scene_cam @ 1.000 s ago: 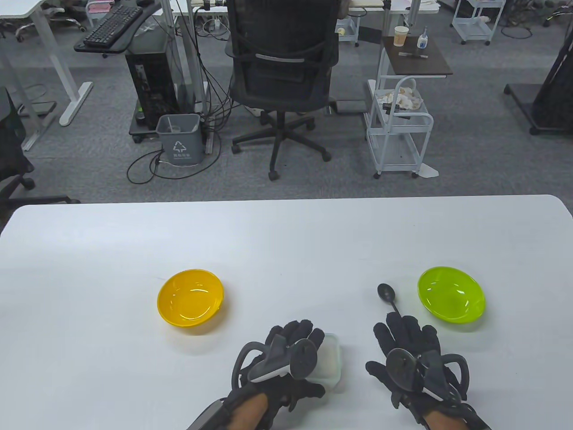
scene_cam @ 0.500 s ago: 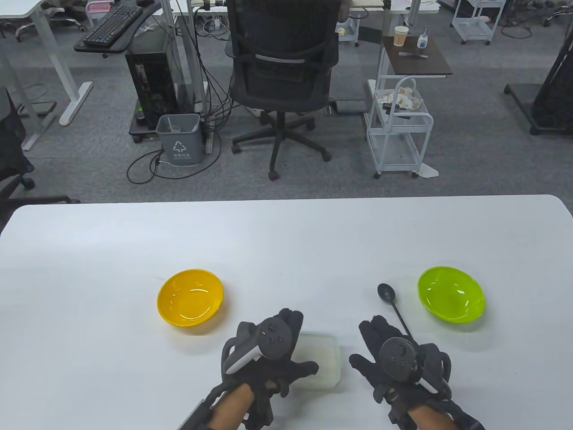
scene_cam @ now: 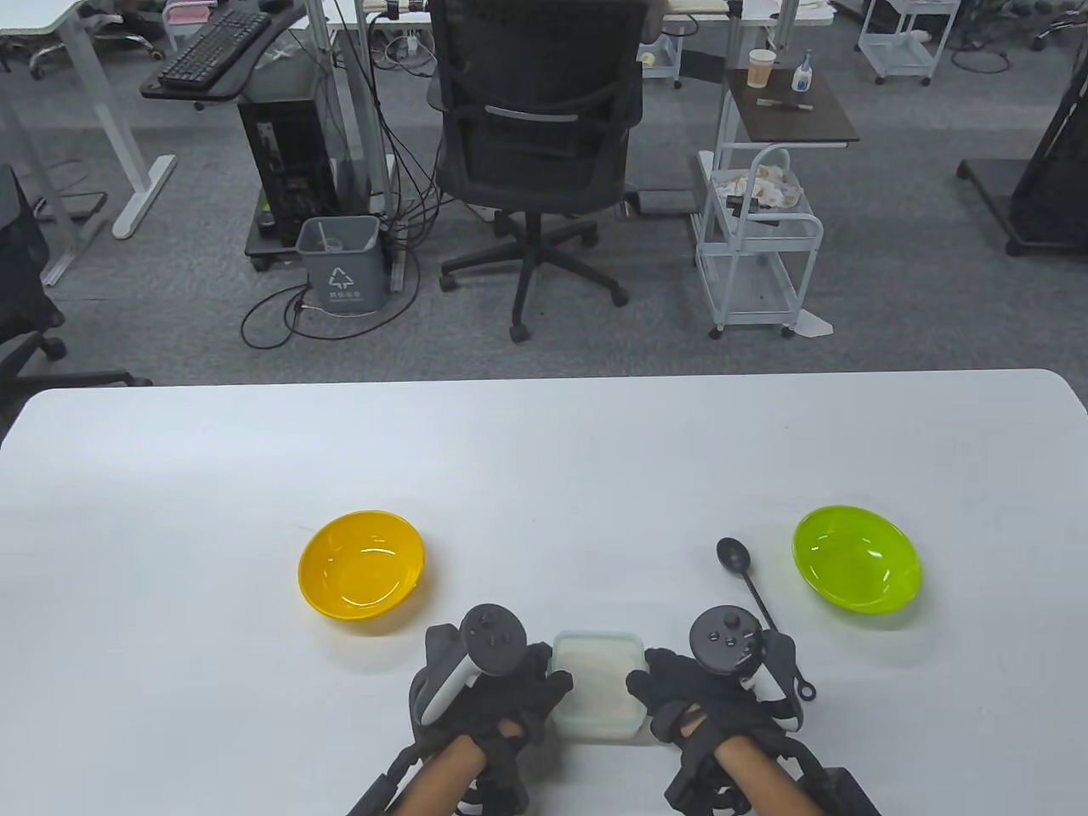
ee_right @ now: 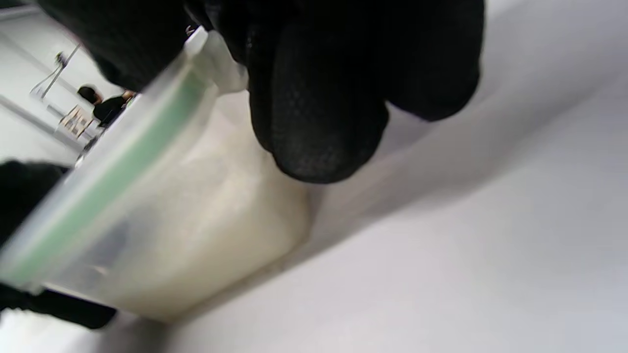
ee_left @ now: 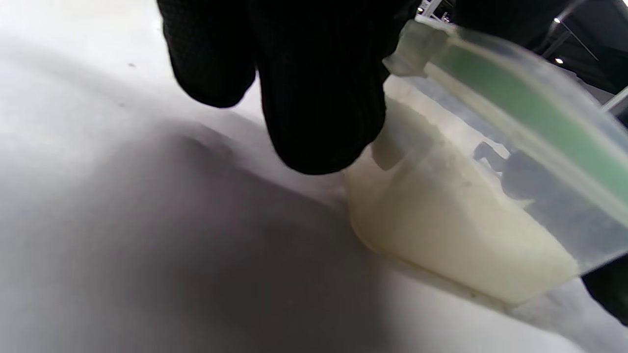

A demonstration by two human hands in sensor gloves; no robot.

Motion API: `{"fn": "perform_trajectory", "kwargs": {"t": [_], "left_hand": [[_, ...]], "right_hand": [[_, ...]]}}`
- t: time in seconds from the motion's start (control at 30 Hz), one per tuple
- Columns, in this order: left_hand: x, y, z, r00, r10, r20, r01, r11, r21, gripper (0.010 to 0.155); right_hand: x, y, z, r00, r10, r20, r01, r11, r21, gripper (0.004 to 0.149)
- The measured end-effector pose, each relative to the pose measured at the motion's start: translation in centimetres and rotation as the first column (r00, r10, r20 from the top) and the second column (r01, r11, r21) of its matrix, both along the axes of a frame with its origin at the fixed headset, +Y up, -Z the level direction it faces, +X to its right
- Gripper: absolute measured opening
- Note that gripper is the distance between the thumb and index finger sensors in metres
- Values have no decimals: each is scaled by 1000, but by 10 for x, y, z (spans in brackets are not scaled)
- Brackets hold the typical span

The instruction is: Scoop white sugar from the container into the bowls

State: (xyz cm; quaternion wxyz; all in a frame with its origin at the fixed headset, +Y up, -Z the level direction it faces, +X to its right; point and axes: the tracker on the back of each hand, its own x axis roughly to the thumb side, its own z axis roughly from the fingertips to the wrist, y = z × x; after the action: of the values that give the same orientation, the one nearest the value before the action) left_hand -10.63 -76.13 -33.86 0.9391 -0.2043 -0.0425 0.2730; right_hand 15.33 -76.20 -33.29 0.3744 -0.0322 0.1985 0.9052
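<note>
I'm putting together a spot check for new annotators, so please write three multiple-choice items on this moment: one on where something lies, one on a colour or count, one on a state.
1. Where does the black spoon lie on the white table?
A. inside the yellow bowl
B. just left of the lime-green plastic bowl, to the right of the container
C. inside the container

2. How many bowls stand on the table?
A. one
B. two
C. three

3. What is the state of the translucent plastic sugar container?
A. lid on, a hand at each side
B. open, spoon inside
C. tipped over, sugar spilled

Answers: 1 B, the spoon's bowl end sits beside the green bowl. 2 B, only the yellow plastic bowl and the green one show. 3 A, both wrist views show the green-edged lid on, with the left hand and right hand flanking it.
</note>
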Motion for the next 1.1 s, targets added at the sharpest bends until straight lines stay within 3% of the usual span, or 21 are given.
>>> {"fn": "perform_trajectory", "kwargs": {"t": [0.4,0.7,0.77,0.93,1.1], "left_hand": [[-12,-14,-9,987,140,-73,-150,976,-156,63],[-14,-14,-11,986,140,-85,-153,972,-179,64],[-18,-11,-11,985,115,-128,-131,983,-132,60],[-15,-9,-11,990,110,-93,-121,985,-121,55],[-15,-9,-10,992,90,-87,-99,990,-100,55]], "right_hand": [[9,-15,-5,988,-142,60,148,983,-109,57],[11,-15,-5,985,-160,68,168,977,-133,57],[15,-13,-5,984,-154,89,165,977,-136,54],[15,-11,-3,986,-130,107,138,987,-77,50],[9,-2,1,996,-7,92,4,1000,26,49]]}}
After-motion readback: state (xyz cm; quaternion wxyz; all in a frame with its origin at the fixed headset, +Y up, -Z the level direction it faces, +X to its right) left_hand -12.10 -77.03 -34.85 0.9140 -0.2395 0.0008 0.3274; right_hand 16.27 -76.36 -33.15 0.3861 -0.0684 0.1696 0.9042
